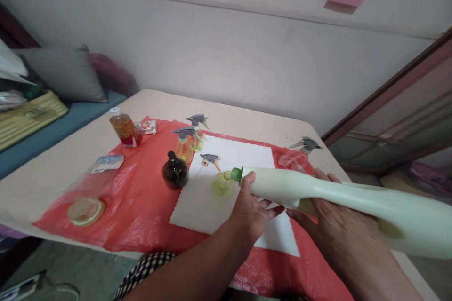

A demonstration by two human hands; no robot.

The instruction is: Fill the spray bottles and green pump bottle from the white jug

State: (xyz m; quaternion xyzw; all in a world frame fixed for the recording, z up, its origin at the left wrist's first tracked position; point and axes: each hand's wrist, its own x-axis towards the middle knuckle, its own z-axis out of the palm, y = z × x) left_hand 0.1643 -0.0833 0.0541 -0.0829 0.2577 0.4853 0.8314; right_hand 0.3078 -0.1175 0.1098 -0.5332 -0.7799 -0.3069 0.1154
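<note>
A large pale green jug (278, 183) lies tipped on its side in the air, its green mouth pointing left. My left hand (249, 211) supports it near the mouth, thumb on top and fingers underneath. Farther back, my right hand (332, 216) wraps around the jug by its handle. Below the mouth, on a white sheet (201, 207), stands a clear spray bottle (221, 186) with yellow-green liquid in it. Its rim meets or nearly meets the jug's mouth; I cannot tell which. A grey and orange spray head (211, 160) lies loose just behind that bottle.
Red plastic sheeting (137, 202) covers much of the table. Around stand a dark round bottle (175, 171), an orange spray bottle (183, 148), an amber-liquid bottle (124, 128) and a shallow round tub (85, 210). Another clear spray bottle (294, 157) sits behind the jug.
</note>
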